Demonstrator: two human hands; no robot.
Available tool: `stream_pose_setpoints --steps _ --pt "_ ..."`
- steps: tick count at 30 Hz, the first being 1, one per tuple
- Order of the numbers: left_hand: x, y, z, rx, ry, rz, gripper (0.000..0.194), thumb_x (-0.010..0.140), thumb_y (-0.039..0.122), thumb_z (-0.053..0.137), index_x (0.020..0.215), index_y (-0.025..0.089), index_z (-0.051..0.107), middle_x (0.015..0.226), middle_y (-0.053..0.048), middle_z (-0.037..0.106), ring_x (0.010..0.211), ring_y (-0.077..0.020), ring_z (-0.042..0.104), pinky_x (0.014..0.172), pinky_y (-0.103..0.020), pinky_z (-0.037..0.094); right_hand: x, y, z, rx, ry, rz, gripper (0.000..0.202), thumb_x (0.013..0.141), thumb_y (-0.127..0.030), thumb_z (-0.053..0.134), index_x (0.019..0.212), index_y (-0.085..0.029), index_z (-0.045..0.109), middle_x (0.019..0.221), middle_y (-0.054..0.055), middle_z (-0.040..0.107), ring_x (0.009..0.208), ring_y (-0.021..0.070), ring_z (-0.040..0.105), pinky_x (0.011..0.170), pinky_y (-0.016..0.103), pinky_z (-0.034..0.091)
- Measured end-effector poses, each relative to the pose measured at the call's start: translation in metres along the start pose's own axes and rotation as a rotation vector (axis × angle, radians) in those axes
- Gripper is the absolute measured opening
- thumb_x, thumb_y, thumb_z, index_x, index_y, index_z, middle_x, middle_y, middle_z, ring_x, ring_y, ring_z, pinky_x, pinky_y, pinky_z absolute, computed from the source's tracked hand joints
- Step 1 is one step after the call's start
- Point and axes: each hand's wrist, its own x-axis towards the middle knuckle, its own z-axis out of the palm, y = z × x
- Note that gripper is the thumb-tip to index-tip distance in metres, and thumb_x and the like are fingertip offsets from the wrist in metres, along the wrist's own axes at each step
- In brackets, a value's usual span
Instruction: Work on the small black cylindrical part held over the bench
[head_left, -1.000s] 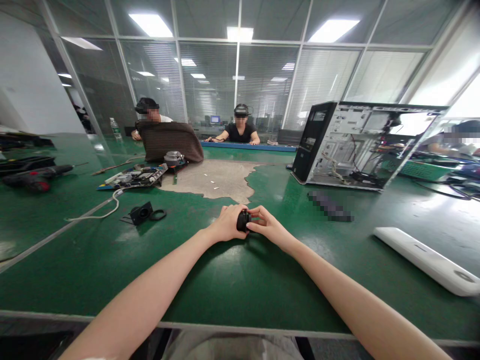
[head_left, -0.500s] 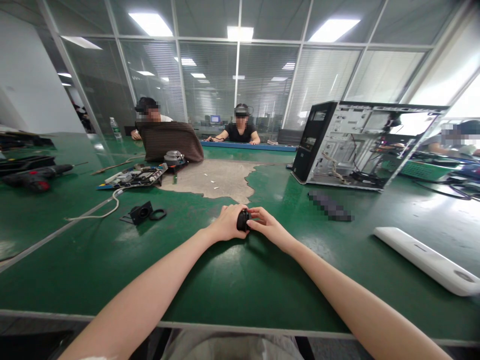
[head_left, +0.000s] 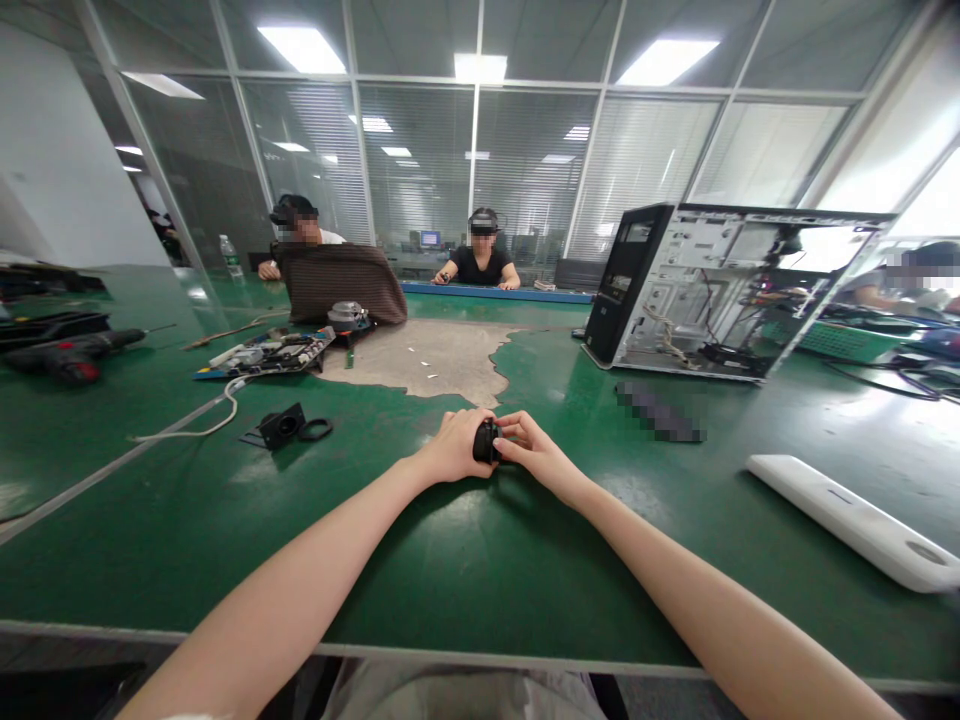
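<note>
Over the middle of the green table, my left hand (head_left: 455, 445) is wrapped round a black round part (head_left: 486, 441), short and cylindrical, possibly a lens. From the other side, the fingertips and thumb of my right hand (head_left: 531, 447) pinch the same part. Much of it is hidden by my fingers. To the left lie a black bracket (head_left: 283, 427) with a round opening and a flat black ring (head_left: 316, 430).
Farther left are a circuit board (head_left: 270, 352), a white cable (head_left: 234, 405) and a power drill (head_left: 71, 352). An opened computer case (head_left: 705, 300) stands at the right, with a long white device (head_left: 847, 515) nearer me. Co-workers sit across the table.
My hands and the black round part look nearly unchanged. Across the table, a co-worker's hand at the picture's left side has drawn in toward the body.
</note>
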Motion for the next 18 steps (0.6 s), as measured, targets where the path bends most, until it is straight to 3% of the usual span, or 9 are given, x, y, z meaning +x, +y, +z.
stream_pose_setpoints --steps 7,13,18 --pt "-0.0001 0.0007 -0.0007 -0.005 -0.012 0.003 0.057 0.054 0.034 0.063 0.105 0.02 0.04 0.098 -0.004 0.052 0.088 -0.0223 0.048 0.076 -0.034 0.031 -0.0022 -0.004 -0.0004 0.046 -0.075 -0.038 0.033 0.065 -0.027 0.063 0.092 -0.022 0.044 0.093 0.001 0.054 0.085 0.0136 0.054 0.077 0.032 0.043" --pt "-0.0002 0.0006 -0.0011 -0.011 0.002 0.012 0.056 0.055 0.037 0.062 0.104 0.02 0.041 0.097 -0.004 0.052 0.088 -0.022 0.047 0.076 -0.033 0.031 -0.0016 -0.0037 0.0023 0.031 -0.01 -0.022 0.023 0.072 -0.033 0.054 0.088 -0.022 0.043 0.086 -0.001 0.054 0.079 0.0118 0.054 0.075 0.031 0.044" --pt "-0.0001 0.0008 -0.0015 -0.012 -0.009 -0.006 0.055 0.055 0.036 0.062 0.104 0.02 0.041 0.097 -0.004 0.052 0.088 -0.0224 0.047 0.077 -0.034 0.031 0.0011 0.0004 -0.0012 -0.026 -0.006 0.006 0.029 0.071 -0.033 0.055 0.095 -0.021 0.045 0.09 0.001 0.055 0.079 0.0127 0.055 0.075 0.032 0.043"
